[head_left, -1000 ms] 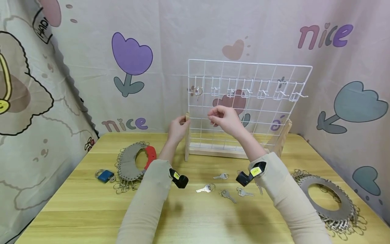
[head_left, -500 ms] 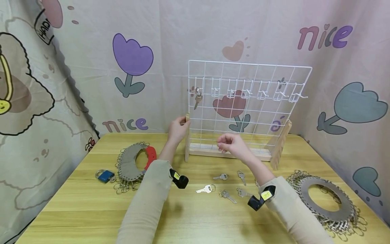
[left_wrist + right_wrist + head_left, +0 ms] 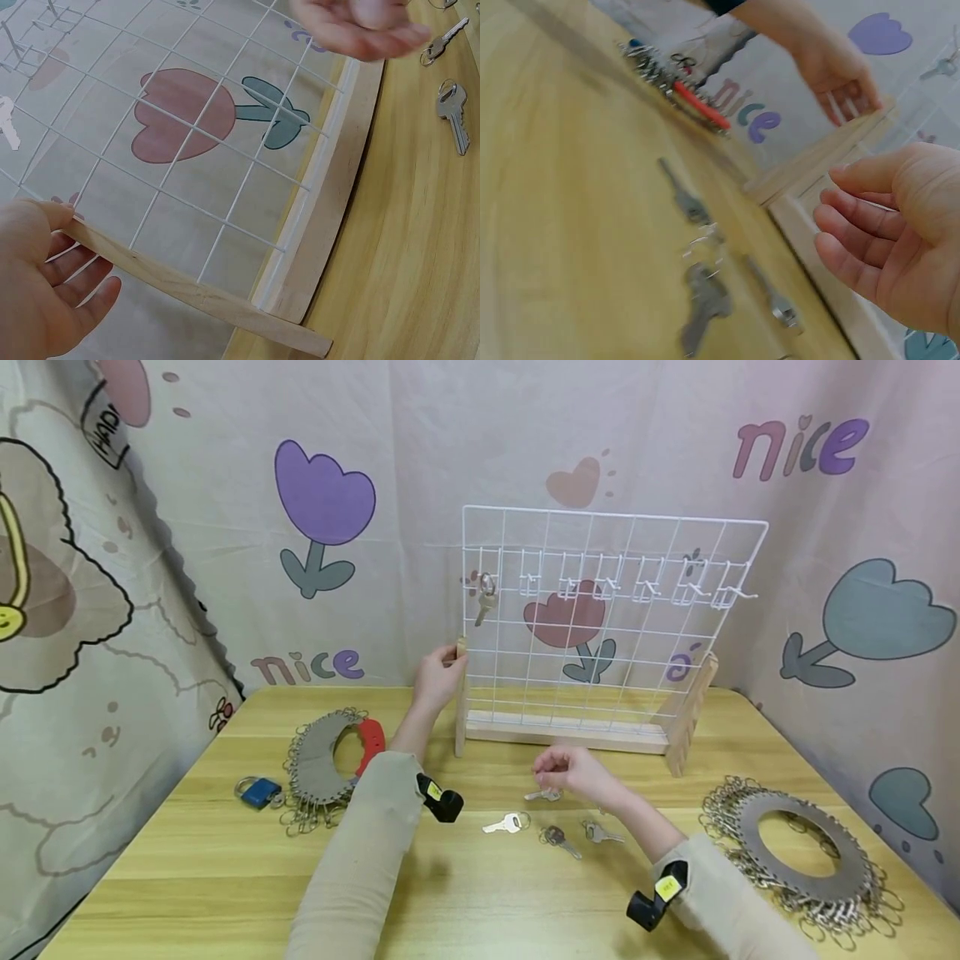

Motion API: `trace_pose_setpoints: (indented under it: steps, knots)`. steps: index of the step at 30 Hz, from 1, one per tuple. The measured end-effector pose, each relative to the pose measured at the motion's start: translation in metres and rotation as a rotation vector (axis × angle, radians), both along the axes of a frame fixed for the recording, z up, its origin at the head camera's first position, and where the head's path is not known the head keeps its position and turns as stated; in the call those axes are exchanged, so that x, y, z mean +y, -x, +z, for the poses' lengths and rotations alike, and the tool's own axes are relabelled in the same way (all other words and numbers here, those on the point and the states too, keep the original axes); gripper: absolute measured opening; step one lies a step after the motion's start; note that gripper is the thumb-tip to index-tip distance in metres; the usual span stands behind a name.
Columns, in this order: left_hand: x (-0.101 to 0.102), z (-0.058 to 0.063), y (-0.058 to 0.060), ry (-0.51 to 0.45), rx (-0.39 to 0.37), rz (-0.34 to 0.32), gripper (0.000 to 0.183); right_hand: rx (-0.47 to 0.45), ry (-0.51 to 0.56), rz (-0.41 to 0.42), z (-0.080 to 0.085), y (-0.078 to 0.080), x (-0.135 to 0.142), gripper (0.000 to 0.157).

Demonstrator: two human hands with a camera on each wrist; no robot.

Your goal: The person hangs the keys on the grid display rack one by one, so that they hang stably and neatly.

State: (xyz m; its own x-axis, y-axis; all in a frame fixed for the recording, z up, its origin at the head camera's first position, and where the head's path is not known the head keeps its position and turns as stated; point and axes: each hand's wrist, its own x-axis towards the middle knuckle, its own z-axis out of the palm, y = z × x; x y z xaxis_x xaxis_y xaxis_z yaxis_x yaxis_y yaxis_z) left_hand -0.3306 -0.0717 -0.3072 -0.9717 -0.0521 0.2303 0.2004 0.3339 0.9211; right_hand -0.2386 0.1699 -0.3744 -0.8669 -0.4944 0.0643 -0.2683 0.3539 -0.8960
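A white wire grid rack (image 3: 570,660) in a wooden frame stands at the table's back. My left hand (image 3: 438,681) holds the rack's left wooden post (image 3: 187,289), thumb on one side and fingers on the other. From the leftmost hook hangs a key (image 3: 487,603) on a ring. My right hand (image 3: 573,772), loosely curled with nothing seen in it, is above a key (image 3: 543,795) in front of the rack. Nearer lie a bright key (image 3: 506,824), a darker key (image 3: 561,842) and another key (image 3: 602,833). In the right wrist view the keys are blurred.
At left lie a blue padlock (image 3: 260,792) and a grey ring plate (image 3: 315,768) with a red section and many small rings. Another grey ring plate (image 3: 847,852) lies at right. Several white hooks (image 3: 645,589) line the grid. A patterned curtain (image 3: 420,460) hangs behind.
My right hand has come down from in front of the grid to the keys on the table. The hung key now shows in full below its hook. My left hand has stayed put.
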Motion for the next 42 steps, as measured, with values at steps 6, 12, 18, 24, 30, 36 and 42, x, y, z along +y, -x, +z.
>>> trace_pose_setpoints:
  steps: [6,12,18,24,30,36,42]
  knots:
    - [-0.001,0.001,0.0,-0.008,0.001,0.0,0.038,0.018,-0.096,0.023,-0.016,-0.007,-0.005,0.018]
    - [-0.001,0.0,-0.001,-0.005,0.015,-0.003,0.037,0.046,-0.175,0.03,-0.026,-0.012,-0.013,0.014]
    - [0.0,0.001,0.001,-0.01,0.019,0.0,0.037,0.124,-0.256,0.003,-0.032,-0.013,-0.02,0.01]
    - [-0.001,0.0,0.001,0.003,0.012,0.003,0.037,0.208,-0.358,-0.005,-0.034,-0.014,-0.025,0.009]
    - [0.0,0.0,0.0,-0.008,0.008,0.0,0.038,0.228,-0.391,-0.005,-0.036,-0.014,-0.026,0.007]
    - [0.001,0.001,-0.001,-0.009,-0.001,-0.001,0.038,0.244,-0.427,0.024,-0.035,-0.017,-0.026,0.011]
    - [0.001,0.002,-0.002,-0.001,-0.018,0.005,0.039,0.311,-0.456,0.049,-0.035,-0.018,-0.025,0.013]
